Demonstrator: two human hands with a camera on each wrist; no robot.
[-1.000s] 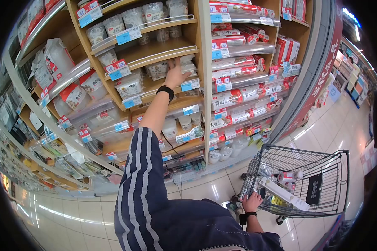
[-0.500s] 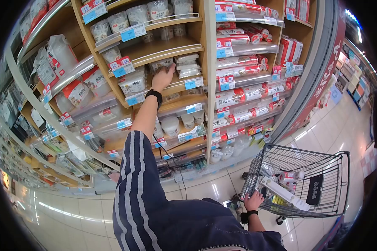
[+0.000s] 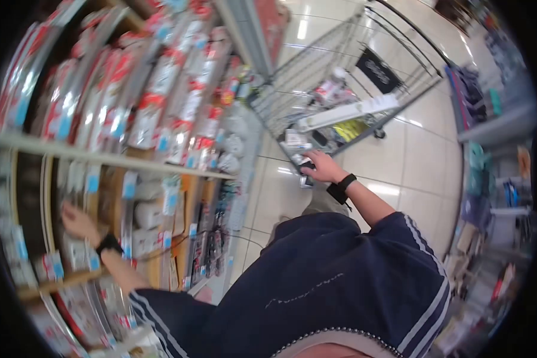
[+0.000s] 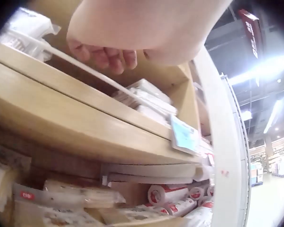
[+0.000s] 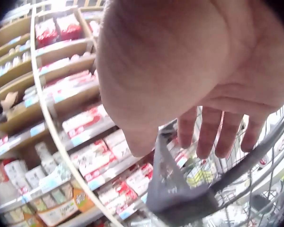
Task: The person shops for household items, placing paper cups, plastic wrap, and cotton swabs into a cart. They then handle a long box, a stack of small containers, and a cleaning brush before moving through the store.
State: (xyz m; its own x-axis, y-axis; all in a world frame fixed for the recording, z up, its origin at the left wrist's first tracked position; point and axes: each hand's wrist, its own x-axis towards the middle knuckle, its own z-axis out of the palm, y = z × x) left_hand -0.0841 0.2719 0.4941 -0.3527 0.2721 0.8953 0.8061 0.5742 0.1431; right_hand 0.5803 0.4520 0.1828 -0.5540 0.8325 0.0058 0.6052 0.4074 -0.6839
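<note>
My left hand (image 3: 79, 224) is at the wooden shelf on the left, fingers loosely curled. In the left wrist view nothing shows in its fingers (image 4: 116, 64), which hang above the shelf's front rail, with a stack of white plastic-wrapped packs (image 4: 144, 99) behind the rail. My right hand (image 3: 322, 166) is at the near corner of a wire shopping cart (image 3: 379, 70). Its fingers (image 5: 206, 137) reach straight down over the cart's grey rim (image 5: 248, 165), beside the grey plastic corner piece (image 5: 180, 205).
Inside the cart lie a long white box (image 3: 349, 113), a yellow-green package (image 3: 347, 129) and other goods. Red-and-white rolls (image 3: 155, 98) fill the shelves beyond the upright post. Another shelf of goods (image 3: 489, 173) stands to the right, across the tiled floor (image 3: 420, 155).
The head view has swung right toward the cart and is blurred. My left hand, earlier touching packs inside the shelf compartment, is now away from them. My right hand stays by the cart's corner.
</note>
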